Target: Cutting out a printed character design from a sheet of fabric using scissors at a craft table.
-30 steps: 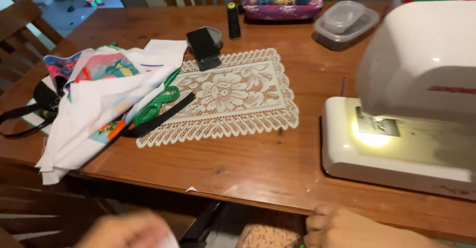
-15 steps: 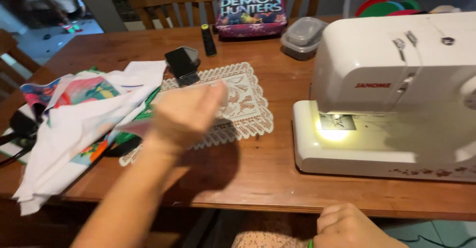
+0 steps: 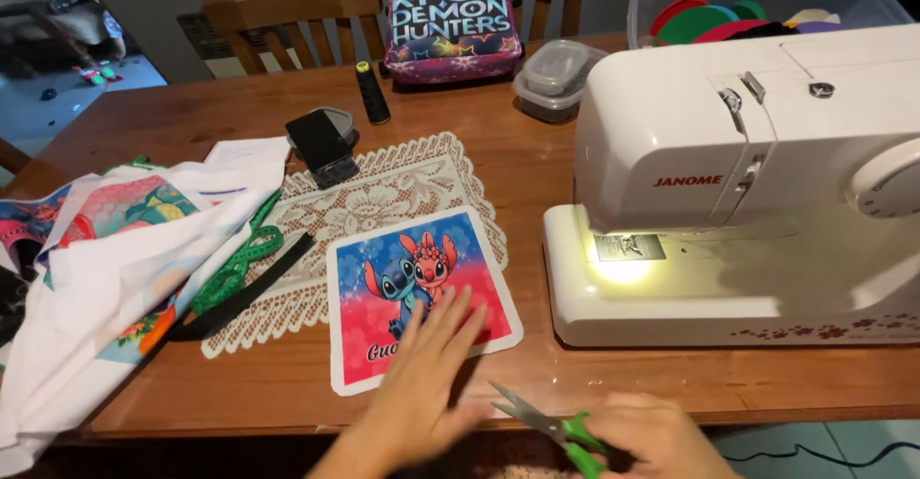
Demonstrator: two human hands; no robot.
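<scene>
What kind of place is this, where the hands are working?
Probably a home sewing spot at a dining table: a white sewing machine on a wooden table, a pile of printed fabric, and wooden chairs behind.

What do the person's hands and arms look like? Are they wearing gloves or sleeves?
No gloves and no sleeves show. The left hand and its forearm are bare, with no ring or watch in view. The right hand is bare too; its wrist is cut off by the picture's edge.
</scene>
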